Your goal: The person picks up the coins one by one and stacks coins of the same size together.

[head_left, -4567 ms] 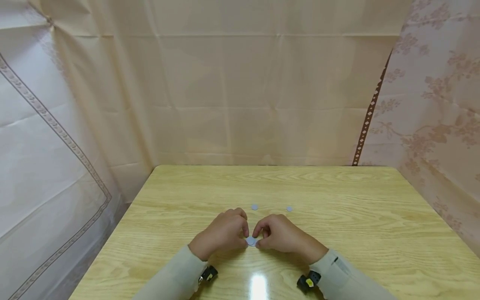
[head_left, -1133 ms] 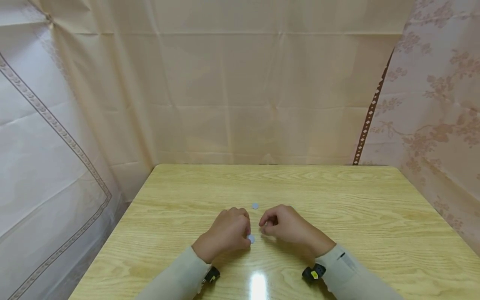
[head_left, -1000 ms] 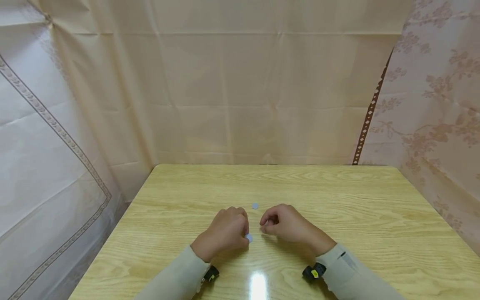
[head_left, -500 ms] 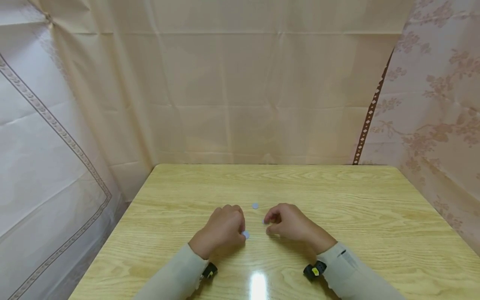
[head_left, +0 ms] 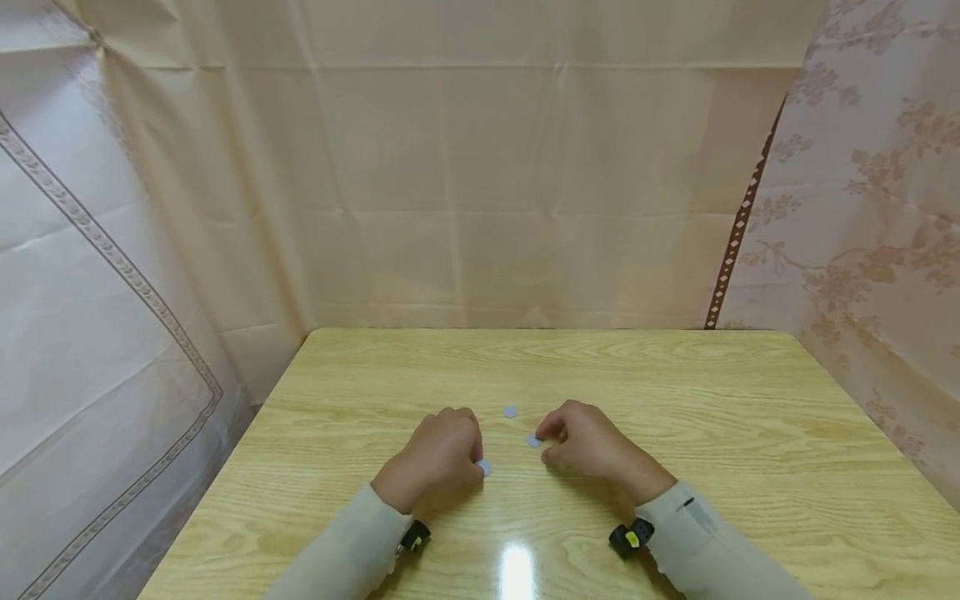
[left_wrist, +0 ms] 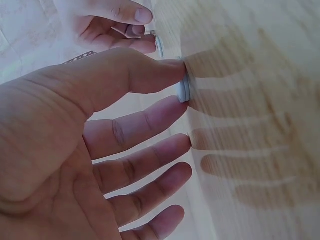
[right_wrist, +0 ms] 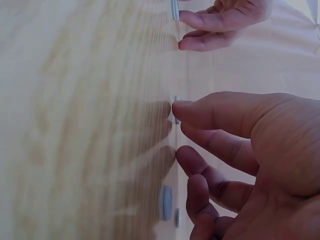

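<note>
My left hand point(head_left: 438, 454) pinches a small pale grey-blue disc point(head_left: 485, 468) by its edge, between thumb and index finger, at the tabletop. In the left wrist view this disc point(left_wrist: 184, 89) shows two layers, like a stack. My right hand point(head_left: 588, 442) is low over the table. Its index fingertip touches a similar flat disc point(head_left: 534, 440), while its thumb stands apart from that disc. Farther back lies another disc point(head_left: 510, 412). Beside the right fingers, the right wrist view shows a thicker-looking disc point(right_wrist: 166, 202), hidden behind the hand in the head view.
The wood-grain table point(head_left: 360, 375) has a beige curtain point(head_left: 495, 192) behind it. White cloth point(head_left: 97, 333) hangs at the left and floral cloth point(head_left: 862, 208) at the right. Both wrists carry small black devices, one being the right wrist device point(head_left: 632, 538).
Both hands were close together around overlapping discs. They have moved apart, the left drawing its disc leftward, the right shifting right and away. A disc now shows at the right index fingertip.
</note>
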{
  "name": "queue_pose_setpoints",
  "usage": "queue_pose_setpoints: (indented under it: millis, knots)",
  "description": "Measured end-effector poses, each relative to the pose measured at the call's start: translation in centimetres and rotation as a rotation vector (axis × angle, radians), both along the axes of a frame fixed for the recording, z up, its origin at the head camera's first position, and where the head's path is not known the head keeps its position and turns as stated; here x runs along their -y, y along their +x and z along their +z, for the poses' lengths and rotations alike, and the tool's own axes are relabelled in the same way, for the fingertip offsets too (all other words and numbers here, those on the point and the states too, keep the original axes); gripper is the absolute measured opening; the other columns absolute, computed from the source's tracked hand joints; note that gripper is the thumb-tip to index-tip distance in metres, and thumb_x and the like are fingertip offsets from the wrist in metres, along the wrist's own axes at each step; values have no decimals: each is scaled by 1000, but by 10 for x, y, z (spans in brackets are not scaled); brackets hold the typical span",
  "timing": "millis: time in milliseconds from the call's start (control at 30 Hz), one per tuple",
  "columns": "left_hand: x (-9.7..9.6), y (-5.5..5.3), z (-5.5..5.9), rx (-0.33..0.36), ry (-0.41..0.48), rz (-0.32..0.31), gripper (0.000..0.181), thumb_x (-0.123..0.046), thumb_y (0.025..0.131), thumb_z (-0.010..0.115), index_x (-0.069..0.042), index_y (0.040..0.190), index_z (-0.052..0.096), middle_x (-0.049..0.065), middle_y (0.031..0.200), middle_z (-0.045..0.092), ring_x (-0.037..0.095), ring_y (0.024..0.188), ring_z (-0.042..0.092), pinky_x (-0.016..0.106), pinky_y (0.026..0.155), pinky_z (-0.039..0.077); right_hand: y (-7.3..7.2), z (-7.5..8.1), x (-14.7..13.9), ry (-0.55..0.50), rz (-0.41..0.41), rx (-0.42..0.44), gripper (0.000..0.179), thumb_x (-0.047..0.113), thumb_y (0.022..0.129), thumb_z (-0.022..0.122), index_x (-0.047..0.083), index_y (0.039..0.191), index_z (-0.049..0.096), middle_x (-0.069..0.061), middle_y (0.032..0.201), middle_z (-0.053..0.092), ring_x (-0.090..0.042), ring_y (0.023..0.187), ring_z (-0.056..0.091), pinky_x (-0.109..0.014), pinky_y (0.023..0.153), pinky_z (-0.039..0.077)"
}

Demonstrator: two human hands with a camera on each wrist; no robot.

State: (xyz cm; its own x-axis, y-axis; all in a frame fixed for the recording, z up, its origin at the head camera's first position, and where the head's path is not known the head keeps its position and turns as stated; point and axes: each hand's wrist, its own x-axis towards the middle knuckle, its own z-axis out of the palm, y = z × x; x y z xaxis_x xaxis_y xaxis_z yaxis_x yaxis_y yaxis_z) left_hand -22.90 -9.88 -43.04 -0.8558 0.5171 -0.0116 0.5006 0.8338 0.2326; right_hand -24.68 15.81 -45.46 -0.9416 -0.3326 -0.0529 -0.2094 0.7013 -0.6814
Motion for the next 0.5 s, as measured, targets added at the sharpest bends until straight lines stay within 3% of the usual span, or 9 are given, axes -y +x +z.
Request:
queue_pose_setpoints:
  millis: [300, 500]
  knots:
    - [4, -3, 0, 2, 7, 10, 14, -24, 80, 85, -23, 71, 74, -8, 94, 64, 16, 86, 53, 48, 86, 48, -4, 2, -5, 19, 2, -2, 12, 7, 84, 82, 16, 92, 79, 5, 94, 71, -12, 85, 61, -34, 77, 54]
    - [3, -4, 0, -3, -6, 6, 14, -25, 79, 87, -23, 72, 75, -9, 92, 63, 16, 85, 53, 47, 85, 49, -4, 1, -5, -3, 34, 4, 20, 13, 85, 84, 16, 104, 78, 3, 97, 68, -14, 87, 57, -33, 78, 50]
